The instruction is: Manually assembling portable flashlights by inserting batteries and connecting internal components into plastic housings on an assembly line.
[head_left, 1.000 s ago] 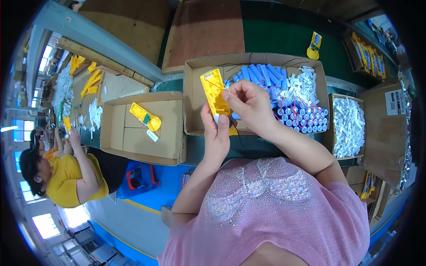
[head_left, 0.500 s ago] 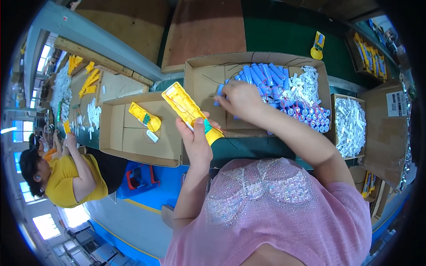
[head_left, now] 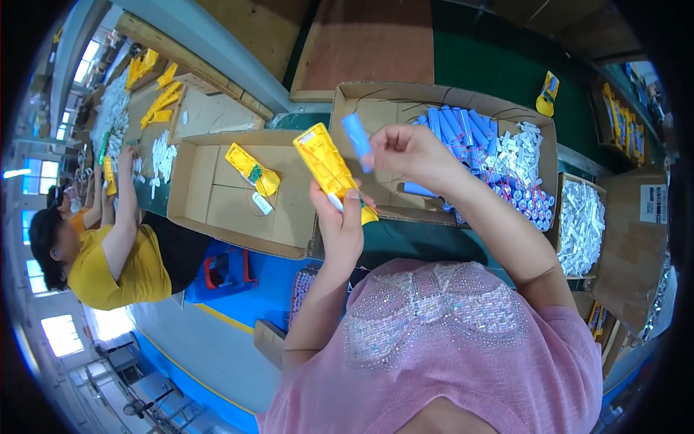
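My left hand (head_left: 338,226) is closed around the lower end of a yellow plastic casing (head_left: 323,155), its open inside facing up with thin wires in it. Just to the right, my right hand (head_left: 416,153) pinches a blue cylindrical battery (head_left: 354,135) by its lower end. The battery stands apart from the casing, over the left part of a cardboard box (head_left: 347,101). In that box lie many blue batteries (head_left: 463,126) with red and black wires, beside a heap of small white pieces (head_left: 524,148).
A second cardboard box (head_left: 195,181) at left holds another yellow casing (head_left: 246,163) with a small white part on wires. White pieces fill a narrow box (head_left: 582,224) at right. A yellow piece (head_left: 547,94) lies at the back. A person in yellow (head_left: 119,267) works at far left.
My right hand has brought the battery up and turned it more upright beside the casing. My left hand still holds the casing. The whole view has shifted slightly.
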Demonstrator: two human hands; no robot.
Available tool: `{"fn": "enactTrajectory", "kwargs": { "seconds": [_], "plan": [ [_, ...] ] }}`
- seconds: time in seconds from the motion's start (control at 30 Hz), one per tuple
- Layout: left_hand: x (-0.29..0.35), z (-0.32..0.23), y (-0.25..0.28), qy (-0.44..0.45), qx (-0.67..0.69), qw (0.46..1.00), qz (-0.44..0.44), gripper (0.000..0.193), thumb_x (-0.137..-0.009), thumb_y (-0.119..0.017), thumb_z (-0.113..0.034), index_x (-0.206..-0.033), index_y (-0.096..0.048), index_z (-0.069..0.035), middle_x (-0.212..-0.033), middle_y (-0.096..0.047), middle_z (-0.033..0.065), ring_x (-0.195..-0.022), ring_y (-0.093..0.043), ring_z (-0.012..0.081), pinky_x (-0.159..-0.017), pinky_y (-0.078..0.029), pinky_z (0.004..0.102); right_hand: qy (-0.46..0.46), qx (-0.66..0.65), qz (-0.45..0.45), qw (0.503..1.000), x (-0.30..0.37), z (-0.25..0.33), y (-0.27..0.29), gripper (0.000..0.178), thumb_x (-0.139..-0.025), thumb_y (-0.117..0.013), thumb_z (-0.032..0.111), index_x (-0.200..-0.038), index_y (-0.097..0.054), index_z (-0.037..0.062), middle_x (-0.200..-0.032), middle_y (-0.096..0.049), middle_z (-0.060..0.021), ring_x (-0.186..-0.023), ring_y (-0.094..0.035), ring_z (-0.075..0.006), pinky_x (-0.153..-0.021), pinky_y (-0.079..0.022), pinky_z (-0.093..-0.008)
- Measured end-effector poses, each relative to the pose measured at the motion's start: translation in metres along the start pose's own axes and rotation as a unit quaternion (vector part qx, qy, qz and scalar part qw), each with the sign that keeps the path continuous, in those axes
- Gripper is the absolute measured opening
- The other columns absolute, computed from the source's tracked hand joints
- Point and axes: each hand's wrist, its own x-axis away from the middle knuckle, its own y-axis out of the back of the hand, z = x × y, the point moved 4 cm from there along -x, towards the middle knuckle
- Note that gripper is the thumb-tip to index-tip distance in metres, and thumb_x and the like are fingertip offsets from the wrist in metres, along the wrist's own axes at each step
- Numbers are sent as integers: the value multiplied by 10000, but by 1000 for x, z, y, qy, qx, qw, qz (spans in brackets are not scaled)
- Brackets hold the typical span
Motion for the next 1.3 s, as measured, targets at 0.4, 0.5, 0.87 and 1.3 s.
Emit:
{"fn": "enactTrajectory", "kwargs": {
  "seconds": [0.4,0.5,0.87,1.3],
  "plan": [
    [23,1,-51,22,30,988,153,506,-828,-475,-164,-1198,-168,-10,-999,-442,138,-714,-555,156,-606,-475,264,-69,-122,124,982,43,7,8,406,-659,-682,75,-999,-467,25,-867,-549,-40,-730,-528,-92,-589,-439,-210],
    [23,5,-56,15,-16,985,169,411,-853,-429,-149,-1169,-203,-13,-908,-481,121,-671,-557,148,-588,-475,254,-71,-157,81,982,51,6,14,333,-678,-664,97,-933,-474,-3,-758,-539,-65,-605,-529,-110,-427,-412,-229],
    [12,2,-58,113,69,982,135,321,-881,-322,-266,-1120,-287,-54,-902,-527,162,-684,-557,205,-612,-477,312,-101,716,-265,638,96,-4,193,186,-684,-590,174,-813,-616,43,-748,-587,-137,-693,-579,-248,-588,-464,-338],
    [7,17,-78,258,250,908,215,535,-843,-269,-506,-1159,-316,-77,-982,-497,155,-622,-569,197,-534,-494,310,92,140,-134,977,98,20,122,113,-751,-560,45,-855,-589,8,-759,-560,2,-652,-494,-39,-574,-404,-183]
  ]
}}
